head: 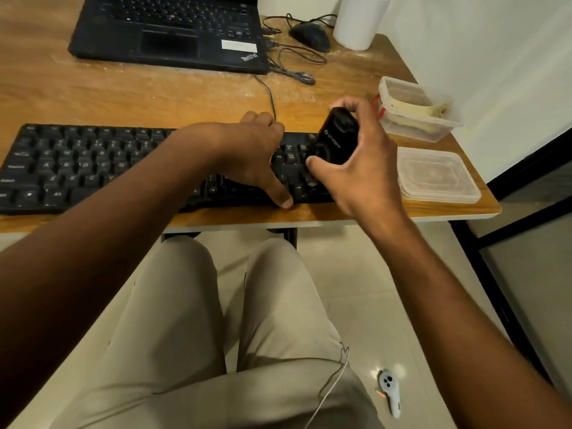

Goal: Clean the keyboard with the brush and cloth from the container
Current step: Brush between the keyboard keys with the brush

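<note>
A black keyboard [93, 165] lies along the front of the wooden desk [154, 94]. My left hand [253, 156] rests on its right part, thumb at the front edge and fingers over the back edge. My right hand [359, 159] grips a black brush [335, 137] with a rounded body, tilted with its bristle end down on the keys at the keyboard's right end. An open clear container [418, 109] with a pale cloth inside stands at the desk's right edge.
The container's clear lid [436, 176] lies flat near the front right corner. A black laptop [173, 29], a wired mouse [309, 35] with loose cables and a white cylinder [359, 20] sit at the back. A small grey device [390, 391] lies on the floor.
</note>
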A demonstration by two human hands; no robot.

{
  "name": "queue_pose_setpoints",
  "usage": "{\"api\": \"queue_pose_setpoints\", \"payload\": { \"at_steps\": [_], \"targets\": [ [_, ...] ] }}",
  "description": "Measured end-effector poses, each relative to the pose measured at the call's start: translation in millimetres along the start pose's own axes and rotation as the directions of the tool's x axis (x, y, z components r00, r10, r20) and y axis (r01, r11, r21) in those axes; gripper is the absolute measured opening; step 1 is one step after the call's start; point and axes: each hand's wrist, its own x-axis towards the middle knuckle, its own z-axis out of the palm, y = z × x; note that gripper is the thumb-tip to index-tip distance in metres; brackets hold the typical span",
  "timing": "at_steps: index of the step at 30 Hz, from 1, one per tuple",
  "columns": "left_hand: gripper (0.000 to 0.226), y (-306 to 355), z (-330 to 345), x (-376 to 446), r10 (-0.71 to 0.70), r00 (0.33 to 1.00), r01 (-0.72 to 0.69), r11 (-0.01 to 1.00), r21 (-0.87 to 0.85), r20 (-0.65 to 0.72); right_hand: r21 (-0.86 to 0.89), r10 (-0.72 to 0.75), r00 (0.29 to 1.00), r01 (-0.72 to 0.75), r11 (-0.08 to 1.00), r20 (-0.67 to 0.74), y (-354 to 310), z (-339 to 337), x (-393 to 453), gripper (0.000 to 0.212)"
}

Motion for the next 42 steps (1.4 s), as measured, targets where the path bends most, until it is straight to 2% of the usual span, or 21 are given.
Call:
{"api": "queue_pose_setpoints", "payload": {
  "at_steps": [4, 8, 11, 14, 19, 22, 28, 33, 36, 42],
  "targets": [
    [0.135, -0.9, 0.5, 0.4, 0.006, 1.0, -0.006, 1.0, -0.018, 0.002, -0.073, 0.091, 0.989, -0.1, 0.992, -0.118, 12.8, -19.5, 4.7, 0.067],
    [0.134, -1.4, 0.5, 0.9, 0.006, 1.0, -0.006, 1.0, -0.019, 0.003, -0.043, 0.074, 0.973, -0.086, 0.995, -0.22, -0.1, -20.4, 11.7, 0.064],
    [0.131, -1.2, 0.3, 0.5, 0.001, 1.0, -0.001, 1.0, -0.015, 0.0, 0.036, 0.062, 0.982, -0.056, 0.998, -0.178, -11.6, 0.7, 9.4, 0.064],
    [0.131, 0.1, 0.6, 1.3, 0.003, 1.0, -0.003, 1.0, -0.004, -0.001, 0.004, 0.06, 0.991, -0.06, 0.998, -0.117, -3.0, 7.8, 3.1, 0.063],
    [0.132, -0.6, 0.5, 1.2, -0.006, 1.0, 0.006, 0.998, -0.056, 0.01, -0.088, 0.138, 0.972, -0.157, 0.984, -0.189, 19.7, -32.3, 12.8, 0.067],
    [0.131, 0.1, 0.1, 1.8, -0.005, 1.0, 0.005, 0.999, -0.046, 0.005, -0.014, 0.122, 0.966, -0.128, 0.992, -0.227, 14.4, -25.5, 21.8, 0.068],
    [0.123, 2.0, 0.1, 1.7, -0.016, 1.0, 0.016, 1.0, -0.019, -0.01, 0.033, 0.03, 0.985, -0.024, 0.999, -0.17, -3.7, 26.0, 31.2, 0.063],
    [0.13, -0.7, 0.8, 0.9, -0.002, 1.0, 0.002, 0.999, -0.051, -0.002, -0.068, 0.068, 0.975, -0.084, 0.994, -0.211, 22.7, -5.7, 44.0, 0.067],
    [0.133, -0.3, 0.4, 0.6, -0.005, 1.0, 0.006, 0.999, -0.044, 0.006, -0.051, 0.034, 0.969, -0.048, 0.998, -0.247, 23.6, -17.5, 54.6, 0.067],
    [0.132, 0.8, -0.2, -0.3, -0.007, 1.0, 0.007, 0.999, -0.043, 0.008, -0.087, -0.062, 0.997, 0.058, 0.995, -0.048, 23.2, -14.7, 50.3, 0.064]
  ]
}}
